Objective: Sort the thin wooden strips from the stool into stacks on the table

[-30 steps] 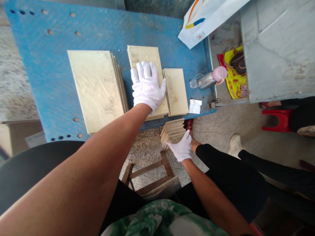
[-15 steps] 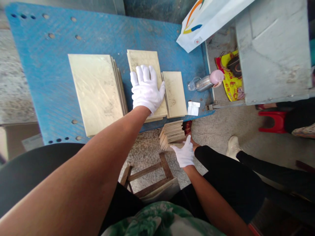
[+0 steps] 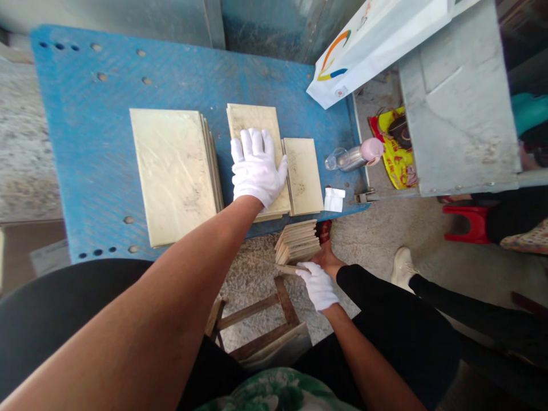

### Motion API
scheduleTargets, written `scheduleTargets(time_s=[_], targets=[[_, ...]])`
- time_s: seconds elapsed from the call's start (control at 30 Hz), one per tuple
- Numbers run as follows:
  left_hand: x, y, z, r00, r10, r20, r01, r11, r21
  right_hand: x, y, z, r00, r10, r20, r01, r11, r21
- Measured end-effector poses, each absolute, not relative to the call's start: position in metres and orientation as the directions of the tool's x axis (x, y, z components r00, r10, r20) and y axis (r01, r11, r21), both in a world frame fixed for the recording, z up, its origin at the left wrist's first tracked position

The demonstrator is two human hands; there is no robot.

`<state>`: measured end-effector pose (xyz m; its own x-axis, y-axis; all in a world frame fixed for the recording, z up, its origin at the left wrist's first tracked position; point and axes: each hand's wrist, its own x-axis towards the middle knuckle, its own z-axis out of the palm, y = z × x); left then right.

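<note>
My left hand (image 3: 258,167), in a white glove, lies flat with fingers spread on the middle stack of beige tiles (image 3: 253,121) on the blue table (image 3: 98,142). A larger tile stack (image 3: 173,171) lies to its left and a smaller one (image 3: 303,174) to its right. Below the table edge, my gloved right hand (image 3: 317,283) grips a thin tile (image 3: 287,268) at the near end of a leaning pile of tiles (image 3: 298,238) on the floor.
A pink-capped bottle (image 3: 353,157) and a white paper scrap (image 3: 333,199) lie at the table's right end. A white bag (image 3: 368,45), a grey metal box (image 3: 458,108), a yellow bag (image 3: 396,154), a wooden stool frame (image 3: 257,319) and a red stool (image 3: 464,222) stand around.
My right hand has drawn back toward me from the floor pile, now pinching one thin tile. The left hand stays flat on the middle stack. The camera has tilted a little.
</note>
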<state>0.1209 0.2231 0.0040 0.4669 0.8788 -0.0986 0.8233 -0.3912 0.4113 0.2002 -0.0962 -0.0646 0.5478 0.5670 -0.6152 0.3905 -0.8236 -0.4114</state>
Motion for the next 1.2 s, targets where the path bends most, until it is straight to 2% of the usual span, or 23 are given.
scheduleTargets(time_s=[0.23, 0.43, 0.5, 0.63, 0.7, 0.77, 0.9, 1.03, 1.2], targets=[[0.119, 0.224, 0.005, 0.466, 0.879, -0.098, 0.82, -0.387, 0.423, 0.201, -0.084, -0.065, 0.399, 0.647, -0.649, 0.379, -0.761, -0.526], [0.119, 0.224, 0.006, 0.466, 0.881, -0.083, 0.824, -0.398, 0.403, 0.242, -0.053, -0.027, 0.352, 0.637, -0.685, 0.168, -0.763, -0.624], [0.119, 0.224, 0.005, 0.465, 0.881, -0.084, 0.824, -0.396, 0.404, 0.265, -0.032, -0.004, 0.366, 0.648, -0.668, 0.212, -0.757, -0.618], [0.119, 0.224, 0.004, 0.461, 0.885, -0.072, 0.823, -0.396, 0.406, 0.311, 0.027, 0.039, 0.426, 0.726, -0.54, 0.311, -0.678, -0.666], [0.119, 0.224, 0.003, 0.458, 0.887, -0.063, 0.823, -0.396, 0.407, 0.332, 0.06, 0.051, 0.459, 0.756, -0.466, 0.314, -0.629, -0.711], [0.12, 0.224, 0.002, 0.454, 0.889, -0.058, 0.825, -0.396, 0.403, 0.351, 0.094, 0.055, 0.462, 0.777, -0.427, 0.37, -0.606, -0.704], [0.12, 0.224, 0.002, 0.451, 0.891, -0.056, 0.834, -0.399, 0.381, 0.38, 0.157, 0.039, 0.358, 0.866, -0.348, 0.521, -0.495, -0.695], [0.119, 0.224, 0.002, 0.456, 0.888, -0.058, 0.839, -0.407, 0.36, 0.39, 0.203, 0.01, 0.277, 0.877, -0.393, 0.475, -0.48, -0.738], [0.118, 0.225, 0.002, 0.456, 0.887, -0.069, 0.846, -0.408, 0.344, 0.384, 0.242, -0.014, 0.239, 0.876, -0.42, 0.609, -0.472, -0.638]])
